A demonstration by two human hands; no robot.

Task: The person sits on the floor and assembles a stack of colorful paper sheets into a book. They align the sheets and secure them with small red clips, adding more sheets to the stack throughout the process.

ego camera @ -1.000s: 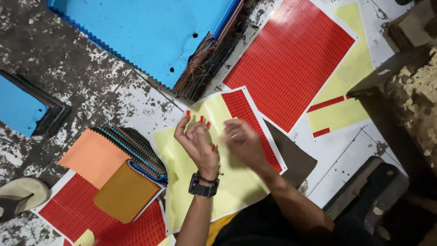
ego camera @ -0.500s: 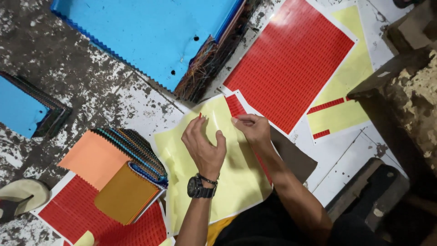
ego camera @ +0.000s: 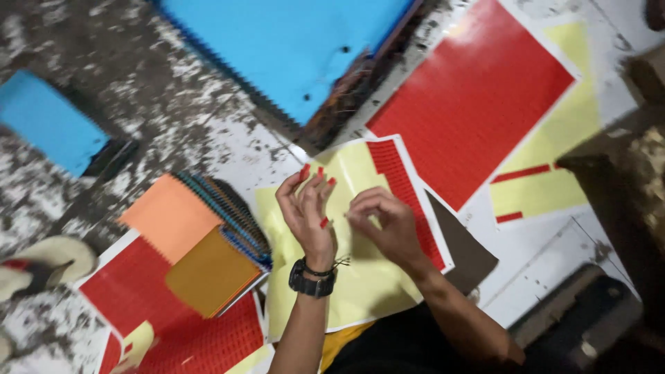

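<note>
Paint-flecked, scuffed flooring (ego camera: 173, 118) fills the view from above, littered with paper goods. Far left, a blue pad (ego camera: 52, 125) lies on its own, and a sandal (ego camera: 41, 266) pokes in at the edge below it. Moving right, a fanned stack of spiral notebooks (ego camera: 201, 239), orange and mustard covers on top, rests on a red sticker sheet (ego camera: 187, 332). Up top, a big blue sheet (ego camera: 291, 48) spreads wide. Now the middle: the left hand (ego camera: 308, 211), with a black watch (ego camera: 312, 284) on its wrist, is raised and open, fingers spread upward, with small red stickers (ego camera: 305, 171) stuck on its fingertips and one near the thumb. It grips nothing. Just beside it, the right hand (ego camera: 384, 221) curls down, fingertips pinched against the yellow backing sheet (ego camera: 346, 277); whether it has a sticker between them, I cannot tell. That sheet lies right under both hands, a strip of red stickers left along its right edge. Further right, a full red sheet (ego camera: 478, 97) and another mostly stripped yellow one (ego camera: 547, 180).
</note>
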